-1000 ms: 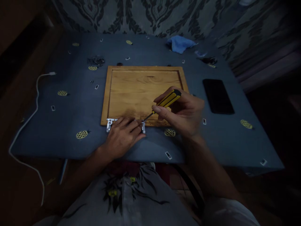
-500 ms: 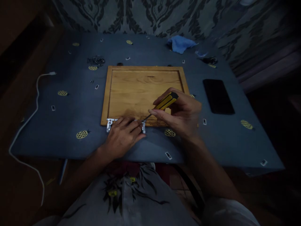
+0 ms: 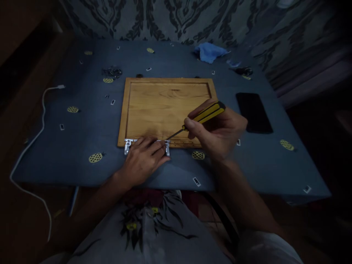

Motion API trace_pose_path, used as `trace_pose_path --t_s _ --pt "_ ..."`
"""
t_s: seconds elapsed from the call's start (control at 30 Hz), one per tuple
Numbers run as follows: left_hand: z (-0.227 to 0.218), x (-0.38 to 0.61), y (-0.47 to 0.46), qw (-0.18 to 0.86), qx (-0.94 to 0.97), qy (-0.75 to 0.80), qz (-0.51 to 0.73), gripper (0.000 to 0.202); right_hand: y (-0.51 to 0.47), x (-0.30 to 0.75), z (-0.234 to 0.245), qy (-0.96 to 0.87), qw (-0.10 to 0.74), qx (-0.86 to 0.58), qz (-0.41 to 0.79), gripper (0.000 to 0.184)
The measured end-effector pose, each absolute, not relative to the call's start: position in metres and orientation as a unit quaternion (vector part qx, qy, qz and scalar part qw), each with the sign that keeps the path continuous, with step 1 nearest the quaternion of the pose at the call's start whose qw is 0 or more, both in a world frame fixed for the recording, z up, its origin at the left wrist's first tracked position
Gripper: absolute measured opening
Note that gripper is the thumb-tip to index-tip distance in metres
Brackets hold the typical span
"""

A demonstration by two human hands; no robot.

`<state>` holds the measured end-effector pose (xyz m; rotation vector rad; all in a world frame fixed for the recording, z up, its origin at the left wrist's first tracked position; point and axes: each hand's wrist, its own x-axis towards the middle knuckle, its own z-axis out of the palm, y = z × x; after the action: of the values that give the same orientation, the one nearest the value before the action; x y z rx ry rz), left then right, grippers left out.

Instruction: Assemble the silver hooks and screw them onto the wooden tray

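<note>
A framed wooden panel (image 3: 165, 106) lies flat on the table. Along its near edge sits a silver metal bracket (image 3: 127, 146), its two ends showing on either side of my left hand (image 3: 145, 157). The fingers of that hand press over the middle of the bracket, with the thumb at the near side, and hide much of it. My right hand (image 3: 217, 132) grips a screwdriver (image 3: 206, 114) by its yellow and black handle. The shaft slants down to the left, and its tip is at the bracket's right end, close to my left fingertips.
A black phone (image 3: 254, 112) lies right of the panel. Behind are a blue cloth (image 3: 210, 52), a dark bundle (image 3: 112, 72) and small metal pieces (image 3: 107, 96). A white cable (image 3: 42, 124) runs down the left side of the patterned tablecloth (image 3: 82, 139).
My right hand has moved right, and the screwdriver leans over lower, its tip still at the bracket's right end. My left hand stays in place.
</note>
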<state>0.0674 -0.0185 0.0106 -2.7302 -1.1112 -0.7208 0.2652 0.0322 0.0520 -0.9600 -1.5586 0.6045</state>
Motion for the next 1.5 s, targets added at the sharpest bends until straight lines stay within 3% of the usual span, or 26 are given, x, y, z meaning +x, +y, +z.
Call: trace_pose_path --t_s 0.3,0.6,0.83,1.0,1.5 --pt "0.01 0.069 -0.018 0.051 -0.896 -0.369 -0.243 0.024 0.029 0.262 0.054 -0.659 0.537 -0.432 0.301 0.027" --pt "0.009 0.069 -0.019 0.054 -0.895 -0.369 -0.246 0.023 0.038 0.264 0.048 -0.714 0.537 -0.373 0.249 0.025" --pt "0.01 0.069 -0.017 0.052 -0.893 -0.363 -0.259 0.023 0.038 0.272 0.056 -0.703 0.463 -0.375 0.389 0.025" --pt "0.008 0.069 -0.016 0.051 -0.891 -0.363 -0.266 0.022 0.039 0.277 0.058 -0.738 0.407 -0.331 0.425 0.017" --pt "0.006 0.07 -0.017 0.052 -0.889 -0.37 -0.263 0.02 0.041 0.269 0.052 -0.737 0.453 -0.309 0.396 0.028"
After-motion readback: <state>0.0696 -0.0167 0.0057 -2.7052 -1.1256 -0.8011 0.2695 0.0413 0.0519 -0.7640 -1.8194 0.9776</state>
